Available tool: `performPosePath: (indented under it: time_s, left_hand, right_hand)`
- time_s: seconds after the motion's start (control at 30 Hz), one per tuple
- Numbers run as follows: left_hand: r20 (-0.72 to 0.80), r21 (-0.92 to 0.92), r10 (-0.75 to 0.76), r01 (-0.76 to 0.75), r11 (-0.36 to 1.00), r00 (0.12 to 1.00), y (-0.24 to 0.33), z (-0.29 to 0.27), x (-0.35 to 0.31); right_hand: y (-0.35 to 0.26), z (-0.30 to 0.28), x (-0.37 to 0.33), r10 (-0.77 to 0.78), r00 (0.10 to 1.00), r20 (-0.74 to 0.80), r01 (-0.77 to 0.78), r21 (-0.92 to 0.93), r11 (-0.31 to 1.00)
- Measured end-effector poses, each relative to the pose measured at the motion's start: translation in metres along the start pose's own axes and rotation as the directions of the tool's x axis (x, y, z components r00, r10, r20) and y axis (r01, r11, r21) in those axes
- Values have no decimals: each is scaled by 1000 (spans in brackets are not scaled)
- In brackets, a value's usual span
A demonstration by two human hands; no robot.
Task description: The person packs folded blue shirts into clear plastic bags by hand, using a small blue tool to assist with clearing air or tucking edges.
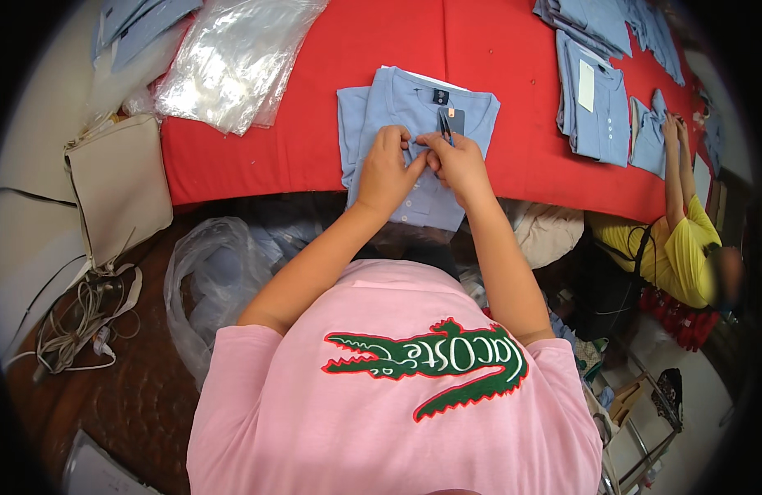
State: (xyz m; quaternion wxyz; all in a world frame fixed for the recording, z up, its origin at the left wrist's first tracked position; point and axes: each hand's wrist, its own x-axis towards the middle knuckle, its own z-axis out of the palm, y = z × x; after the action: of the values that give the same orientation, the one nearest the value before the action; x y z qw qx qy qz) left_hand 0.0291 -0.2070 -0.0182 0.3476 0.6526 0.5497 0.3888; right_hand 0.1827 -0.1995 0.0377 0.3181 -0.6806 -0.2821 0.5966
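A light blue buttoned shirt [377, 103] lies folded on the red-covered table before me, with a dark hang tag [455, 120] near its neckline. My left hand [388, 172] rests on the shirt's front, thumb and fingers closed in a pinch at the cloth by the button placket. Close beside it, my right hand [459, 167] is closed around what look like small dark thread snips [445, 125], their points sticking out past the fingers toward the tag. The fingertips of both hands nearly meet, and what lies between them is too small to make out.
Clear plastic bags [232, 62] lie at the table's left, near a beige case [121, 186] with cables. Folded blue shirts [591, 107] are stacked at the right. A person in yellow [678, 256] handles garments at the right edge. A plastic sack [220, 280] sits below the table.
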Motion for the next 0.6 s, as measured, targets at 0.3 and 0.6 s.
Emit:
performPosePath:
  time_s: [0.3, 0.6]
  left_hand:
    - [141, -349, -352, 379, 857, 925, -1, -12, 3]
    - [432, -654, -378, 573, 494, 819, -31, -33, 15]
  right_hand:
    - [4, 5, -5, -268, 962, -53, 251, -212, 944]
    - [10, 13, -31, -389, 920, 47, 366, -455, 812]
